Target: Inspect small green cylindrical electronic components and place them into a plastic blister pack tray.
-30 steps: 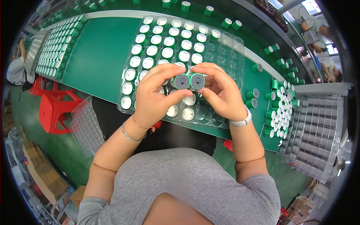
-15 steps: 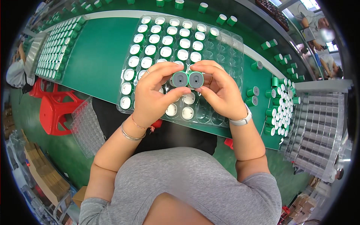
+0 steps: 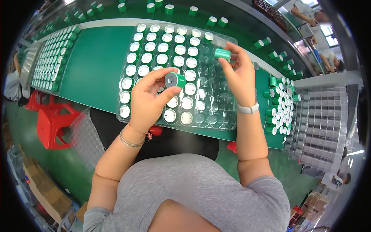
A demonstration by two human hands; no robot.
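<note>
My left hand (image 3: pixel 146 98) pinches a short green cylinder (image 3: pixel 179 80) between thumb and fingers, its dark grey end facing left and up. Farther right and away, my right hand (image 3: pixel 241 77) grips another green cylinder (image 3: pixel 222 53), which lies sideways with its green wall showing. Both are held above a clear plastic tray (image 3: pixel 219 121) with rows of round pockets. Upright green cylinders with white tops (image 3: pixel 147 58) fill the tray's left and middle rows, while its right-hand pockets hold none. My left hand covers some of the tray.
A second filled tray (image 3: pixel 54 58) lies on the green table (image 3: pixel 96 50) at the far left. Loose green cylinders (image 3: pixel 284 104) crowd the table's right end, beside stacked clear trays (image 3: pixel 315 123). More cylinders stand along the dark strip (image 3: pixel 135 14) behind. Red stools (image 3: pixel 54 123) are at lower left.
My hands have parted. The two cylinders were side by side with grey ends up; the right one has gone right and away, turned on its side, and the left one has tilted.
</note>
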